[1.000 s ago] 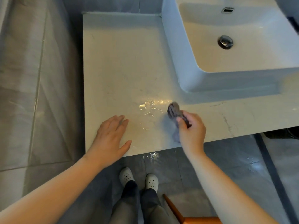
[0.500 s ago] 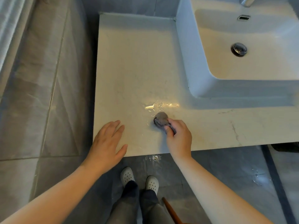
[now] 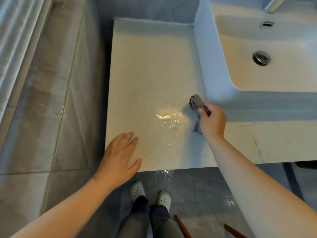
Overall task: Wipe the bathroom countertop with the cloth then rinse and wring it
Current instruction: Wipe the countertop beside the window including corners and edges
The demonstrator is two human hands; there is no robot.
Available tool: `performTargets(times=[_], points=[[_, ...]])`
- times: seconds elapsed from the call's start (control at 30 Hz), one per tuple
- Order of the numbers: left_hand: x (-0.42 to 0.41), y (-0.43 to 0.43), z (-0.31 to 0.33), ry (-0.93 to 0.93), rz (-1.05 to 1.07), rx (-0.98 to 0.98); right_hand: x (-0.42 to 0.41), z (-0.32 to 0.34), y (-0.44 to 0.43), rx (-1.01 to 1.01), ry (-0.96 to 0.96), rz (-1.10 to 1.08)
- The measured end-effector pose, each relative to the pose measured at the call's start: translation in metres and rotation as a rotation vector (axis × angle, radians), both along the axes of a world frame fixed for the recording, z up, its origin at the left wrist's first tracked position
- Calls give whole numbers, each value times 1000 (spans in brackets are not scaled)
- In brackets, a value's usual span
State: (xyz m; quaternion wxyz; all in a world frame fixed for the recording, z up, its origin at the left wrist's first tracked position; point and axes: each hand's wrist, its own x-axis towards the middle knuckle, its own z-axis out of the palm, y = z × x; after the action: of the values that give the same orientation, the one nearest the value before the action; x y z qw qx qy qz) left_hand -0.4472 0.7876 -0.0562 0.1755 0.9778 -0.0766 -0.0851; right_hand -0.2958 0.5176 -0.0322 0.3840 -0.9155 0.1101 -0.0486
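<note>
A pale marble countertop [image 3: 147, 69] fills the middle of the view, with a shiny wet patch [image 3: 169, 117] near its front. My right hand [image 3: 212, 122] grips a bunched grey cloth [image 3: 197, 101] and presses it on the counter beside the front left corner of the white basin [image 3: 205, 69]. A loose end of the cloth trails under my palm. My left hand [image 3: 120, 158] lies flat with straight fingers on the counter's front left corner.
The basin has a chrome drain plug [image 3: 261, 57], an overflow slot [image 3: 266, 24] and a tap [image 3: 272, 5] at the top right. Grey tiled wall runs along the left. Below the counter edge are wet floor tiles, my white shoes [image 3: 151, 194] and brown wooden legs [image 3: 182, 226].
My right hand has swept the cloth from the wet patch near the counter's middle back and right, up against the basin. The left hand has stayed put.
</note>
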Motion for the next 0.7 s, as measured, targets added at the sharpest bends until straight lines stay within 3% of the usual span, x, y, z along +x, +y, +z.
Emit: performTargets(times=[0.17, 0.43, 0.7], points=[[-1, 1, -1, 3, 22, -24, 5, -21, 18, -5, 18, -4], [-2, -3, 1, -6, 52, -15, -44, -18, 48, -15, -20, 281], [-3, -2, 3, 1, 50, -6, -80, 15, 48, 296, 193, 340]])
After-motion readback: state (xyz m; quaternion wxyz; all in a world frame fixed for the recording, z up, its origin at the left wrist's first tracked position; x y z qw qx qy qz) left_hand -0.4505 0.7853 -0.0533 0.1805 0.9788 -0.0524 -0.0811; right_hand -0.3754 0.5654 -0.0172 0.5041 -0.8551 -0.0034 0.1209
